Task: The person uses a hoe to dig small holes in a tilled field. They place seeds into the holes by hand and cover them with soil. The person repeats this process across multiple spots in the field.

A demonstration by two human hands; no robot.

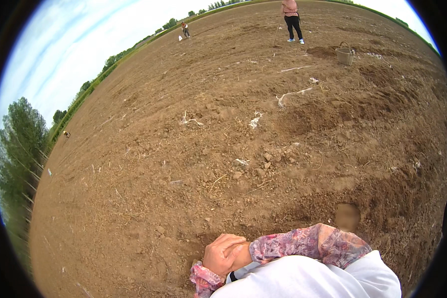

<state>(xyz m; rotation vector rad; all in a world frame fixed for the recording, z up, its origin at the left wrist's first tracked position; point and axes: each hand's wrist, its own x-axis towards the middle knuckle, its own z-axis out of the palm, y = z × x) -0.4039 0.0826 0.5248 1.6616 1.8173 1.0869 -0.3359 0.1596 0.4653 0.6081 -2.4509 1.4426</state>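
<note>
Low in the head view, my left hand (216, 254) rests over my right hand (241, 257), its fingers lying across the back of that hand near the wrist. Most of my right hand is covered, so its fingers cannot be made out. Both forearms wear patterned pink and purple sleeve covers (294, 244), drawn in at the wrists. The hands are close in front of a white top (294, 277). No tool shows in either hand. Beyond them is brown, loose soil (193, 208) with clods and dry stalks.
White plastic film scraps (255, 120) lie about the field. Farther off at the upper right are a wicker basket (345, 55) and a standing person (291, 20) beside a long-handled tool (277, 34). Another person (185, 29) is farther away by a white bag (180, 38). Trees (20, 138) edge the left.
</note>
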